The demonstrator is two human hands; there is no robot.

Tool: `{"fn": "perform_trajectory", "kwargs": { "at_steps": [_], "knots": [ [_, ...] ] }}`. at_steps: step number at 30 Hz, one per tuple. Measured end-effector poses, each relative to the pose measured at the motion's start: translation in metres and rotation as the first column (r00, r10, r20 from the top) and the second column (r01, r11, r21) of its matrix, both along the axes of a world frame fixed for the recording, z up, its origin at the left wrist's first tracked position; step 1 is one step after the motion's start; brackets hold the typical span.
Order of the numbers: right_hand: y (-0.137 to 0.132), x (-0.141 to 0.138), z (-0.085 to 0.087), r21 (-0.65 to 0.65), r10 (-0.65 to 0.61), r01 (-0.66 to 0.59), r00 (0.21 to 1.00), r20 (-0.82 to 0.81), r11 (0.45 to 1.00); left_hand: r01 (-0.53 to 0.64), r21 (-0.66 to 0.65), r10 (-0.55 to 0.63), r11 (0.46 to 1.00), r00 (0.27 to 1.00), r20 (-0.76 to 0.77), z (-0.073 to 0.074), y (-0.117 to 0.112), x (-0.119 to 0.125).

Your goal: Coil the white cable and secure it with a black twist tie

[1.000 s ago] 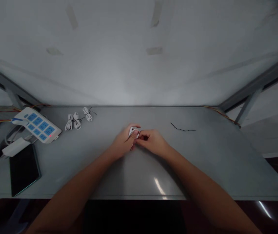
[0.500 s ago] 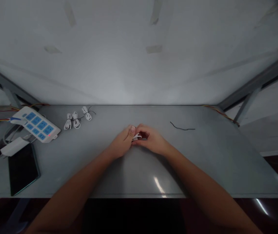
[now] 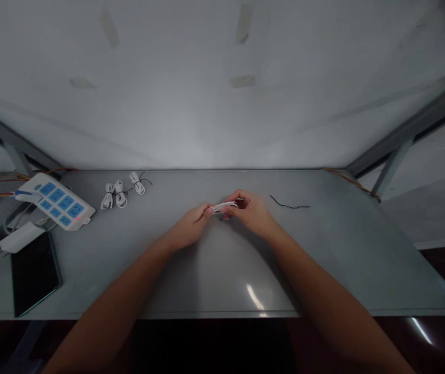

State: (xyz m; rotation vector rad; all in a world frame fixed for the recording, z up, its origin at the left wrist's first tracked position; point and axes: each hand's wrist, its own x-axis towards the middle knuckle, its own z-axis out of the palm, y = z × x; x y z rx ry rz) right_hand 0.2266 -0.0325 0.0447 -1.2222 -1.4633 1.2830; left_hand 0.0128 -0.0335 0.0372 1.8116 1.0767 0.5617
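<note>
Both my hands meet over the middle of the grey table. My left hand pinches one end of a folded white cable. The other end is gripped by my right hand, so the cable stretches flat between them just above the tabletop. A thin black twist tie lies on the table to the right of my right hand. Three tied white cable bundles lie at the back left.
A white power strip with blue sockets lies at the far left. In front of it are a white adapter and a dark tablet. Coloured wires run along the back edge. A white wall stands behind.
The hands were close together around a bunched cable. They have since drawn slightly apart, my right hand moving right and back, and the cable now stretches out between them.
</note>
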Motion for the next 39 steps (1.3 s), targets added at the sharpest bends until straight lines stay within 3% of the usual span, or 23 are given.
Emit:
{"fn": "perform_trajectory", "kwargs": {
  "at_steps": [2,5,7,9,10,13,17,21,25,29,33,39],
  "knots": [
    [0.003,0.010,0.003,0.067,-0.013,0.003,0.989,0.145,0.998,-0.045,-0.009,0.045,0.999,0.999,-0.012,-0.002,0.002,0.000],
    [0.010,0.042,0.008,0.180,-0.150,0.084,0.906,0.397,0.980,-0.133,-0.103,0.140,0.986,0.988,0.060,-0.008,0.005,-0.002],
    [0.014,0.071,0.010,0.201,-0.227,0.128,0.752,0.618,0.971,-0.172,-0.218,0.210,0.961,0.964,0.162,-0.013,0.008,-0.002],
    [0.015,0.099,0.010,0.206,-0.295,0.212,0.635,0.714,0.955,-0.174,-0.338,0.268,0.925,0.929,0.255,-0.016,0.010,-0.002],
    [0.015,0.112,0.010,0.169,-0.279,0.254,0.501,0.819,0.952,-0.167,-0.384,0.292,0.908,0.911,0.292,-0.018,0.012,-0.002],
    [0.013,0.133,0.006,0.053,-0.162,0.248,0.445,0.881,0.967,-0.150,-0.467,0.344,0.872,0.865,0.365,-0.019,0.015,-0.001],
    [0.011,0.124,-0.003,-0.064,0.006,0.098,0.500,0.866,0.993,-0.158,-0.515,0.392,0.843,0.835,0.387,-0.018,0.016,-0.002],
    [0.008,0.091,-0.009,-0.004,0.035,-0.057,0.559,0.828,0.998,-0.165,-0.529,0.408,0.832,0.828,0.384,-0.016,0.017,-0.002],
    [0.007,0.056,-0.005,0.098,-0.007,-0.078,0.749,0.663,0.992,-0.164,-0.551,0.428,0.818,0.813,0.394,-0.011,0.014,-0.001],
    [0.009,0.030,-0.005,0.222,-0.079,0.001,0.935,0.345,0.975,-0.111,-0.578,0.411,0.808,0.810,0.419,-0.007,0.009,0.003],
    [0.006,0.009,-0.013,0.366,-0.089,0.012,0.977,0.193,0.930,-0.076,-0.582,0.395,0.809,0.804,0.444,-0.009,0.006,0.007],
    [0.001,-0.007,-0.021,0.522,-0.076,-0.062,0.968,0.238,0.851,-0.078,-0.542,0.376,0.837,0.802,0.464,-0.009,0.003,0.012]
  ]
}}
